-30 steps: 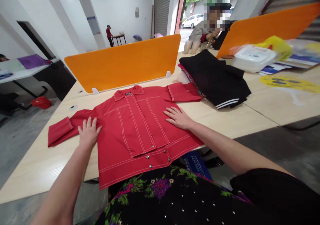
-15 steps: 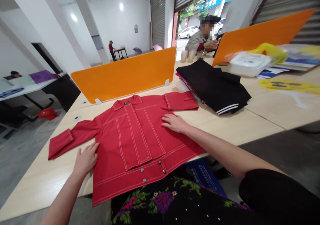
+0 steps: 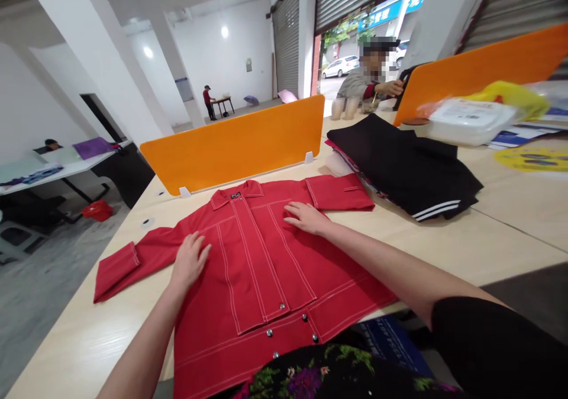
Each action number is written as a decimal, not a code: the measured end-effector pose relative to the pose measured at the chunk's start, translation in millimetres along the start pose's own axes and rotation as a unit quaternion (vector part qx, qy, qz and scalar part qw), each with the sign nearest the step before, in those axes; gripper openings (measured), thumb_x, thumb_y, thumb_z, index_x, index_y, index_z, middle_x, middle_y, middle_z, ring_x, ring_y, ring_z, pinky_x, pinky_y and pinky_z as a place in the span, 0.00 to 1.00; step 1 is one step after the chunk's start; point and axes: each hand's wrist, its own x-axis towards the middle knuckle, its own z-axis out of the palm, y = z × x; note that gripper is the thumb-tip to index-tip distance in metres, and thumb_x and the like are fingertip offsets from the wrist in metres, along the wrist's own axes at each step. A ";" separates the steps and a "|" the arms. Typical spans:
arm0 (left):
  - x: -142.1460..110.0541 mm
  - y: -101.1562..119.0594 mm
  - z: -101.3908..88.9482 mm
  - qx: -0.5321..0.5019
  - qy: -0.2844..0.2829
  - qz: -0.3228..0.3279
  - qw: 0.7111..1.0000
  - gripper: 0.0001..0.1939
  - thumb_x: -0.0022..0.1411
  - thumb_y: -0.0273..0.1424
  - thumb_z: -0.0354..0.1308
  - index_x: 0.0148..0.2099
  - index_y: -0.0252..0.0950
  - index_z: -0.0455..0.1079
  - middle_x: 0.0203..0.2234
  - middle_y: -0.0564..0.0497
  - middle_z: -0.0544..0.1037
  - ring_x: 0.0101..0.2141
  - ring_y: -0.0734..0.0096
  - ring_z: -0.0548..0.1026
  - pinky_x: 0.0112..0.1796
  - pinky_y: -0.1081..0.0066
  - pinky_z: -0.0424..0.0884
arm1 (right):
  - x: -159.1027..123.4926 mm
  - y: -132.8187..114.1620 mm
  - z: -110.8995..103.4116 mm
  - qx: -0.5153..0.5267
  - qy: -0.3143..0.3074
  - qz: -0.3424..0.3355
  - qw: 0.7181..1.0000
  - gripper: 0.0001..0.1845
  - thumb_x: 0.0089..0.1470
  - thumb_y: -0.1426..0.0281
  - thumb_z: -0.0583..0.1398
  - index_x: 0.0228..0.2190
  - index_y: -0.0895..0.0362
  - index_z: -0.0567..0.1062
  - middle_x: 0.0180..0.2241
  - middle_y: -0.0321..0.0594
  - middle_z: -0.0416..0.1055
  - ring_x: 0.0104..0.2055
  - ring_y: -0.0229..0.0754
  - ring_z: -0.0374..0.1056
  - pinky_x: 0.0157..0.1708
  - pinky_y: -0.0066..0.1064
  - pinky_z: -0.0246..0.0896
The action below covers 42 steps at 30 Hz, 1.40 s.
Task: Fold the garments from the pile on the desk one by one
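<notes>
A red jacket (image 3: 248,257) with white stitching and metal snaps lies front up on the wooden table (image 3: 80,340), its collar away from me and its sleeves spread to both sides. The hem hangs toward my lap at the near edge. My left hand (image 3: 191,258) is over the jacket's left side, near the sleeve seam, fingers stretched out. On the upper right of the chest is my right hand (image 3: 306,218), flat with fingers extended. Neither hand grips any cloth.
Right of the jacket lies a stack of folded clothes (image 3: 399,162), black on top. An orange divider (image 3: 235,147) stands behind it. Farther right are a plastic container (image 3: 473,119) and a yellow fan (image 3: 528,160). Across the table sits a person (image 3: 361,85).
My left hand has moved from the jacket's left edge up and inward onto its body. My right hand stays on the chest, slightly higher on the cloth. The view has shifted a little.
</notes>
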 end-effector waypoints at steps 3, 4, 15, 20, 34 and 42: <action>27.7 -20.3 4.3 0.075 -0.042 -0.072 0.994 0.28 0.66 0.42 0.42 0.65 0.39 0.57 0.66 0.42 0.54 0.64 0.47 0.50 0.57 0.45 0.55 | 22.5 -0.3 7.6 -0.030 0.007 0.022 0.999 0.33 0.61 0.50 0.45 0.62 0.50 0.59 0.66 0.45 0.49 0.68 0.55 0.41 0.62 0.59 0.36; 33.4 -25.7 7.3 0.090 -0.070 -0.095 0.989 0.28 0.67 0.42 0.41 0.66 0.42 0.55 0.66 0.42 0.53 0.64 0.45 0.50 0.56 0.42 0.55 | 28.9 0.3 11.2 -0.035 0.002 0.024 0.999 0.34 0.61 0.49 0.44 0.63 0.50 0.58 0.66 0.45 0.49 0.68 0.56 0.40 0.62 0.60 0.34; 53.3 -45.9 24.0 0.125 -0.090 -0.121 0.981 0.29 0.68 0.41 0.35 0.69 0.42 0.48 0.67 0.42 0.51 0.63 0.46 0.52 0.55 0.43 0.57 | 53.9 4.1 20.9 -0.033 0.007 0.034 0.999 0.35 0.61 0.47 0.42 0.63 0.50 0.58 0.66 0.43 0.48 0.67 0.59 0.40 0.62 0.59 0.32; 54.1 -45.9 12.4 0.138 -0.109 -0.112 0.978 0.29 0.68 0.41 0.33 0.68 0.44 0.49 0.66 0.44 0.54 0.63 0.46 0.54 0.54 0.40 0.55 | 45.0 -5.5 17.5 -0.017 0.013 0.053 0.998 0.34 0.61 0.48 0.43 0.63 0.50 0.59 0.66 0.43 0.48 0.68 0.58 0.40 0.62 0.59 0.31; 22.3 127.0 37.3 0.059 -0.072 0.080 0.992 0.32 0.67 0.49 0.38 0.68 0.43 0.50 0.67 0.47 0.51 0.64 0.43 0.49 0.59 0.45 0.50 | 9.7 1.5 0.2 -0.034 0.158 0.116 0.980 0.35 0.57 0.59 0.54 0.63 0.58 0.56 0.66 0.50 0.48 0.68 0.52 0.39 0.64 0.55 0.30; 22.1 121.2 37.3 0.043 -0.065 0.067 0.995 0.32 0.66 0.50 0.37 0.68 0.45 0.50 0.67 0.48 0.51 0.65 0.46 0.50 0.60 0.45 0.49 | -25.4 107.0 -30.8 0.033 0.104 0.224 0.968 0.23 0.56 0.71 0.53 0.53 0.58 0.71 0.57 0.52 0.65 0.58 0.54 0.61 0.56 0.46 0.56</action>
